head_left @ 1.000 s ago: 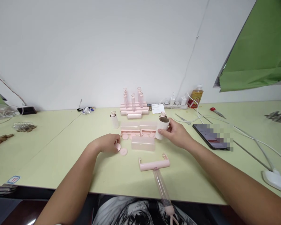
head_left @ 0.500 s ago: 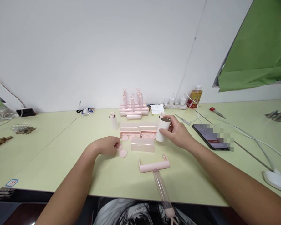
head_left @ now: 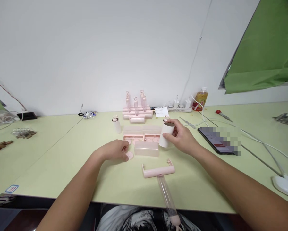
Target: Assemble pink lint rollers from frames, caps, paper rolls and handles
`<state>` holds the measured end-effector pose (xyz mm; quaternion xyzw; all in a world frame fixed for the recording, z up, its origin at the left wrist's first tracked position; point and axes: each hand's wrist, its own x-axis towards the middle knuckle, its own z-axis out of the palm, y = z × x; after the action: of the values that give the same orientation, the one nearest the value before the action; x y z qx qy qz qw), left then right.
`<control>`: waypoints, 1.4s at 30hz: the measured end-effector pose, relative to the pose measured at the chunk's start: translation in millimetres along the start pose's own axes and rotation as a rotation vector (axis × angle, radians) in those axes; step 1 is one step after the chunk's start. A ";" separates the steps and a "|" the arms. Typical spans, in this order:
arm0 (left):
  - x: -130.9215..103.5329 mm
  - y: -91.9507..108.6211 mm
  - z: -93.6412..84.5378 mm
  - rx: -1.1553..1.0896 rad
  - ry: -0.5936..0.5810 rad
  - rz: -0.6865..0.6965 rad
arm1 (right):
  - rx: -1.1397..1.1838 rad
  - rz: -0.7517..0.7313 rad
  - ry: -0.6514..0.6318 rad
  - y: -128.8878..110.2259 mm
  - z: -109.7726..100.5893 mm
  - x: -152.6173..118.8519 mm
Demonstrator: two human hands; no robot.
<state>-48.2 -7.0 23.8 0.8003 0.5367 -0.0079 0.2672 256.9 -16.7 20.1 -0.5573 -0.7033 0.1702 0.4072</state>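
Note:
My right hand (head_left: 182, 136) is wrapped round a white lint-roller paper roll (head_left: 166, 136), which stands tilted with its brown core end upward. My left hand (head_left: 114, 150) is low over the table, its fingers curled at a pale pink round cap (head_left: 130, 156); the fingertips partly cover it. Between my hands lie a translucent pink cover (head_left: 146, 149) and open pink trays (head_left: 133, 137) with several round caps inside. Nearer me rests a pink lint-roller frame (head_left: 158, 171) with a clear handle (head_left: 166, 194) reaching past the table edge.
A second white roll (head_left: 116, 125) stands left of the trays. Pink lint rollers (head_left: 137, 114) are grouped by the wall. To the right are a phone (head_left: 218, 141), a screwdriver (head_left: 224, 115), tweezers (head_left: 187, 122), a bottle (head_left: 200, 99), a power strip (head_left: 180, 109) and white cables.
My left hand has shifted slightly right, and the near round cap has moved right and a little away from me with it. The other loose cap is now hidden. My right hand keeps its roll.

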 end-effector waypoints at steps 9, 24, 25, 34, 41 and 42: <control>5.4 -2.1 5.0 -0.016 -0.021 0.051 | -0.063 -0.036 0.015 -0.8 -1.8 0.0; 6.6 -3.7 6.7 0.029 -0.018 0.035 | -0.107 -0.058 0.098 2.0 -18.4 4.4; 6.6 -3.9 6.8 0.033 -0.017 0.039 | -0.104 -0.072 0.071 1.7 -18.0 3.7; 6.7 -1.6 5.5 0.049 -0.020 0.036 | -0.182 -0.168 -0.312 0.0 -20.7 1.9; 6.1 0.6 3.6 0.056 -0.007 0.031 | -0.257 -0.186 -0.302 -6.0 -24.0 0.4; 6.1 0.4 3.7 0.057 -0.005 0.032 | -0.269 -0.190 -0.297 -6.9 -24.3 0.1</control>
<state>-44.2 -3.5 19.0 0.8161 0.5225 -0.0208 0.2458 270.9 -24.0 39.9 -0.5067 -0.8212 0.1160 0.2354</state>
